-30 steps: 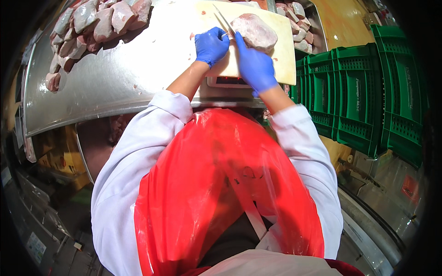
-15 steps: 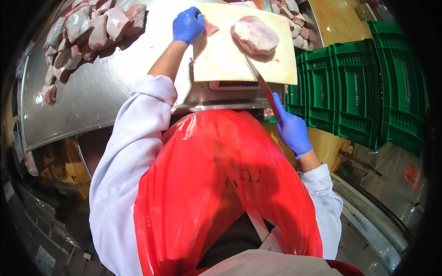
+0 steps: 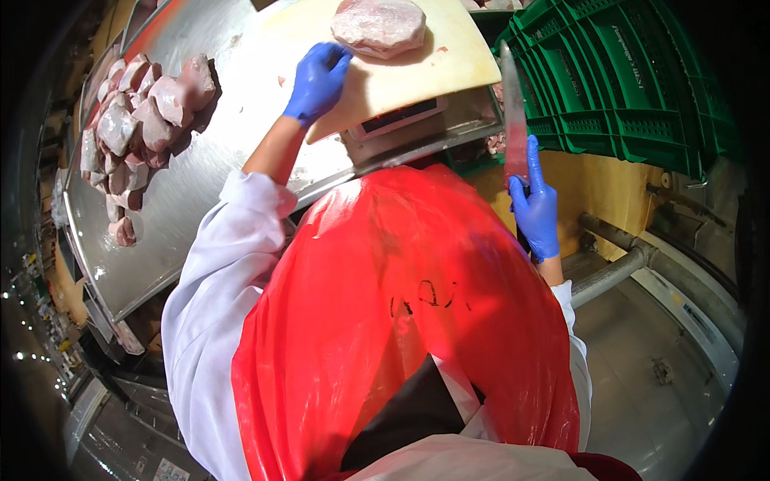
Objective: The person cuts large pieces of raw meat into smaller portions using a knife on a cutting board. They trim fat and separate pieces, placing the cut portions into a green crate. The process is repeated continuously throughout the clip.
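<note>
- Closest in, red apron [image 3: 337,289] between white sleeves [image 3: 216,280].
- To the right, right hand [image 3: 536,215], blue-gloved, fingers closed round the handle of a knife [image 3: 514,104], index finger stretched forward along it; blade pointing away from the body, clear of the board, tip near the crates.
- To the left, left hand [image 3: 319,82], also blue-gloved, fingers bent and close together at the board's left side; cannot tell whether anything is pinched there, fingertips being hidden.
- Under the near edge of the board [image 3: 433,80], dark display [image 3: 401,117].
- Toward the far side of the board, meat [image 3: 378,28], one thick pale piece, apart from the blade.
- On the metal table [image 3: 188,208] to the left, pile [image 3: 144,120] of smaller pieces.
- Judging progress: seemingly many pieces dealt with, if counting the pile; probably unfinished on the board piece. Cannot tell how much more remains.
- Off right, green crates [image 3: 589,80].
</note>
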`<action>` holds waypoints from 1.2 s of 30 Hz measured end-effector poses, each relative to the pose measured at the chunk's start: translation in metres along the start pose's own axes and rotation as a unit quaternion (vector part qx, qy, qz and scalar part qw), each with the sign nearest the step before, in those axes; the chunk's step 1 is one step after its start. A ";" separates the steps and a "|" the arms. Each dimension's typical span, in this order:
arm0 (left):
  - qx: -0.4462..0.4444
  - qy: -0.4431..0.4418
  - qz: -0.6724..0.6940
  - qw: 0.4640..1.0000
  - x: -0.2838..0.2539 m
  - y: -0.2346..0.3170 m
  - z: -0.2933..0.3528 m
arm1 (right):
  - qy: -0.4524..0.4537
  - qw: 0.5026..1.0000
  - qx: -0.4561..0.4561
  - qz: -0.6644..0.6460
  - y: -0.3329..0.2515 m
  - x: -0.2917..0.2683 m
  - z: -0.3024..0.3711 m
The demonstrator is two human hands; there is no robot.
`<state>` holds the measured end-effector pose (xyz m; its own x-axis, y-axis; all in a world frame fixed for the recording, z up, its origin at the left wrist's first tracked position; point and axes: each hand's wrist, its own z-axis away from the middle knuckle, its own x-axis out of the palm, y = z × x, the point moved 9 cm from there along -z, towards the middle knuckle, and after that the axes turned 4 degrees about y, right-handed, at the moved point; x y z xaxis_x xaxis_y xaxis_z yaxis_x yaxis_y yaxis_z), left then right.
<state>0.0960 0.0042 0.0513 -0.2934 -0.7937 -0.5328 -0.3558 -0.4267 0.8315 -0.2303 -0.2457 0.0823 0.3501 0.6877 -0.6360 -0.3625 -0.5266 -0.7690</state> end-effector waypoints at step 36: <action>0.147 0.073 -0.251 0.954 -0.093 0.022 -0.053 | -0.053 0.965 -0.251 -0.055 -0.005 0.004 -0.128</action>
<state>0.1624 0.0453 0.1277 0.0991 -0.5819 -0.8072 -0.6581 -0.6468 0.3855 -0.1158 -0.3040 0.0752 0.2632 0.7868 -0.5582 0.1448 -0.6043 -0.7835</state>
